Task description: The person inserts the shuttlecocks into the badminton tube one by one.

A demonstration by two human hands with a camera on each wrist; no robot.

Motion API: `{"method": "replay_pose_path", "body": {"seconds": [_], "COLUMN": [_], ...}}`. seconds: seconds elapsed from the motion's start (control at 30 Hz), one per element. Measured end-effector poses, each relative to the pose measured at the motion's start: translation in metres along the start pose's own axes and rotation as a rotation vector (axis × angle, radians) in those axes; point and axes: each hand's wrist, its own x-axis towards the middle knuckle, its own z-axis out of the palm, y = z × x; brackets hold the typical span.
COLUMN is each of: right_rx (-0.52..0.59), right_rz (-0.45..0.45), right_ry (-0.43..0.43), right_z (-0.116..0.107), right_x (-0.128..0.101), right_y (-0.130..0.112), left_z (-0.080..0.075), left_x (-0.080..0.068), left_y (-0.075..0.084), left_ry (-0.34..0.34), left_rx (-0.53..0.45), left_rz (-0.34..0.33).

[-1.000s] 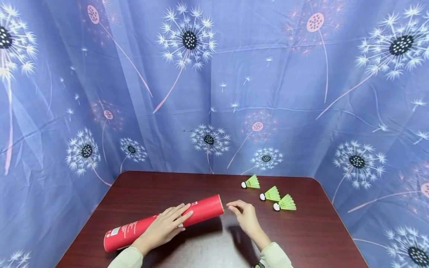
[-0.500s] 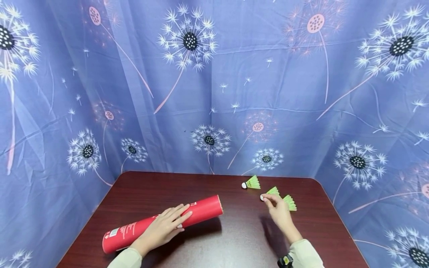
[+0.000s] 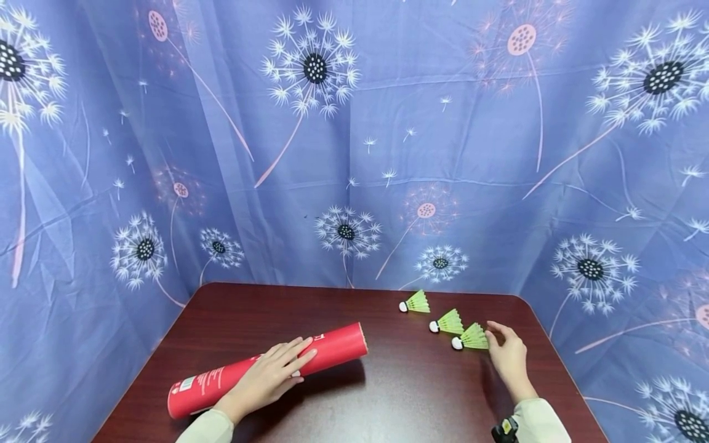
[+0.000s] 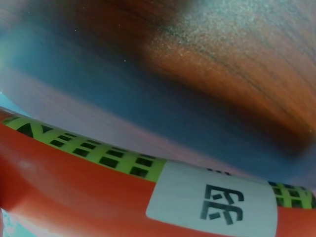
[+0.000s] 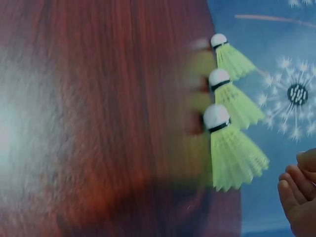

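Observation:
A long red shuttlecock tube [image 3: 338, 351] slants across the table, its right end higher in the head view. My left hand [image 3: 268, 375] lies over its middle and holds it, fingers across the top and thumb on the near side. The left wrist view shows the tube's red wall and green checkered band [image 4: 108, 158] close up. Three yellow shuttlecocks with white heads lie in a slanting row: a far one [image 3: 416, 302], a middle one [image 3: 447, 322] and a near one [image 3: 472, 337]. My right hand [image 3: 509, 360], loosely bent and holding nothing, is beside the near one's skirt.
The dark reddish-brown table [image 3: 410, 394] has rounded far corners. Blue curtains [image 3: 388, 154] with dandelion prints hang behind it and along both sides. A shadow [image 3: 332, 380] falls under the tube's right end.
My right hand has moved right, from the tube's right end past the middle shuttlecock to the near one's skirt. The shuttlecocks, the tube and my left hand stay almost where they were.

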Motion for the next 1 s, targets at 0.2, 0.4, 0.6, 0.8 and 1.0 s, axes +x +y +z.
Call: {"method": "replay_pose_path", "body": {"seconds": [0.2,0.4,0.6,0.8,1.0], "right_rx": [-0.044,-0.055,-0.071,-0.071,-0.067], "right_rz": [0.077,0.113,0.152,0.188,0.165], "right_ry": [-0.038,-0.095,-0.119,-0.109,-0.113], "right_z": [-0.004,-0.001,0.004,0.007,0.006], "right_x": [-0.003,-0.007,-0.01,-0.012,-0.014], "right_y": [0.013,0.019,0.02,0.017,0.014], "left_z": [0.001,0.0,-0.001,-0.001,-0.001], "left_x": [-0.001,-0.001,-0.002,-0.004,-0.004], "left_y": [0.0,0.0,-0.001,0.0,-0.001], "left_ry": [0.004,0.017,0.013,0.004,0.015], "left_rx": [0.001,0.001,0.004,0.0,0.016], "left_rz": [0.006,0.017,0.015,0.009,0.024]}}
